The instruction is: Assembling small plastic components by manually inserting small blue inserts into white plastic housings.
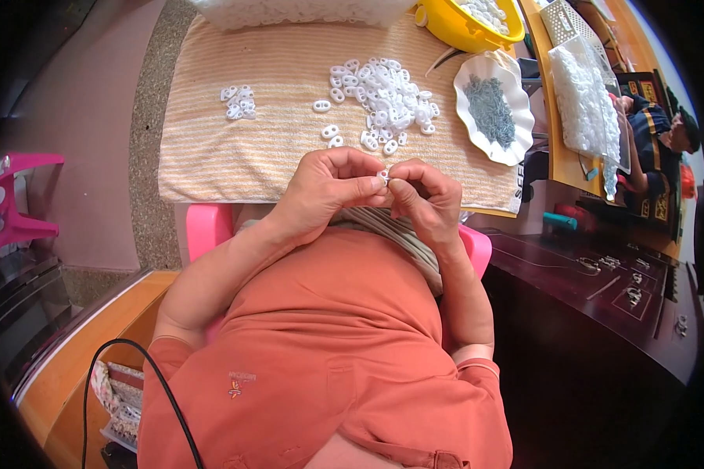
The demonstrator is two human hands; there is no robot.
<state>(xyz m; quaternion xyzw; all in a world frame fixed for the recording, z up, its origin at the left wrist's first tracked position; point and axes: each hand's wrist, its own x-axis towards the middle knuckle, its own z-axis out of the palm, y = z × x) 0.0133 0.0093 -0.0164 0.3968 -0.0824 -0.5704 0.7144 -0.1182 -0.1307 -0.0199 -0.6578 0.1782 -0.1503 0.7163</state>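
Both hands meet at the table's near edge over a small white plastic cord lock (383, 175). My left hand (321, 191) pinches it between thumb and forefinger. From the other side, the thumb and fingers of my right hand (429, 199) close on the same piece; a tiny dark part shows at their tips, too small to make out. Just beyond lies a loose pile of white two-holed cord locks (391, 98), with a few strays nearer me. A smaller group of white pieces (239, 103) sits to the left. Small grey metal pieces, apparently springs (489, 109), fill a scalloped white dish (524, 129) at the right.
A striped towel (281, 59) covers the table. At the far edge stand a bulky translucent bag (305, 9) and a yellow basin (444, 30) of white pieces. A pointed tool (443, 59) lies near the dish. Another person (651, 129) sits right; a pink stool (19, 207) stands left.
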